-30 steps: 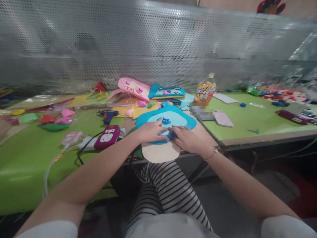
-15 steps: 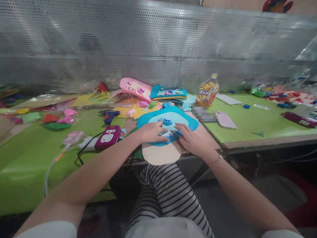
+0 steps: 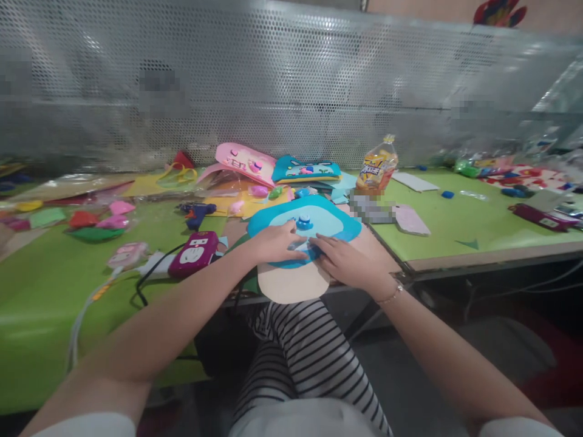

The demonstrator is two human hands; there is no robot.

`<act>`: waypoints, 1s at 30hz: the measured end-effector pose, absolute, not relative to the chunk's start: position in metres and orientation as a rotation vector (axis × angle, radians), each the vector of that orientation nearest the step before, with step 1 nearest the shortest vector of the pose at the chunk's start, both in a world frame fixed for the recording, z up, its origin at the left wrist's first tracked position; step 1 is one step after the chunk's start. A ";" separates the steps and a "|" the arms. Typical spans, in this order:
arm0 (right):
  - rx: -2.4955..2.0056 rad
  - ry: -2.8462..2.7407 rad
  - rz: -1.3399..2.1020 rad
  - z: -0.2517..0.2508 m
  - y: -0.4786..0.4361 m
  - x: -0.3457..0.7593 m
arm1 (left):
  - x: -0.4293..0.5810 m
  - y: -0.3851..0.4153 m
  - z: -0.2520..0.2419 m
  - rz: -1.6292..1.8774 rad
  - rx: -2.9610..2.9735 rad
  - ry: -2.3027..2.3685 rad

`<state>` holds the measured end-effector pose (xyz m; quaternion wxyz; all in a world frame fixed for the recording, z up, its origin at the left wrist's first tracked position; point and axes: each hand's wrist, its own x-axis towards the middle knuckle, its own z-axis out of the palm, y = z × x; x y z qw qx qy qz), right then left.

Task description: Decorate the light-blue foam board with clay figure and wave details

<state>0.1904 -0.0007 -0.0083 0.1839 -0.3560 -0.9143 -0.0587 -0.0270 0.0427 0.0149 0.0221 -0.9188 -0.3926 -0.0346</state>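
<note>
A craft piece of foam or paper sheets [image 3: 350, 227] lies at the table's front edge: a blue outer shape, a lighter blue oval on it, and a cream rounded flap [image 3: 294, 285] overhanging the edge. On the oval sits a small blue raised piece [image 3: 304, 222], like clay. My left hand [image 3: 276, 243] rests on the sheets from the left, fingers spread, index fingertip beside the raised piece. My right hand [image 3: 341, 261] lies over the lower right, fingers stretched out, tips near the left fingers. What lies under the fingertips is hidden.
A blue glue gun [image 3: 198, 215] and a purple box with a cable [image 3: 195, 254] lie left. Behind are a pink decorated piece [image 3: 246, 162], a teal pouch-like piece [image 3: 307, 170] and a snack bag [image 3: 377, 167]. A pale phone-shaped item [image 3: 411, 220] lies right. A perforated metal screen [image 3: 273, 79] stands behind.
My right hand has moved left and slightly down over the sheets, closer to my left hand. The left hand has hardly moved. The whole view has shifted slightly.
</note>
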 end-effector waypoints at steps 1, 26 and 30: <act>-1.029 -2.597 -0.200 -0.008 -0.002 0.190 | -0.027 0.042 0.015 -0.102 -2.842 -1.213; -1.357 -2.491 -0.281 0.002 -0.006 0.205 | -0.027 0.037 0.017 -0.070 -2.821 -1.281; -1.225 -2.515 -0.175 0.000 -0.004 0.204 | -0.026 0.037 0.019 -0.056 -2.828 -1.292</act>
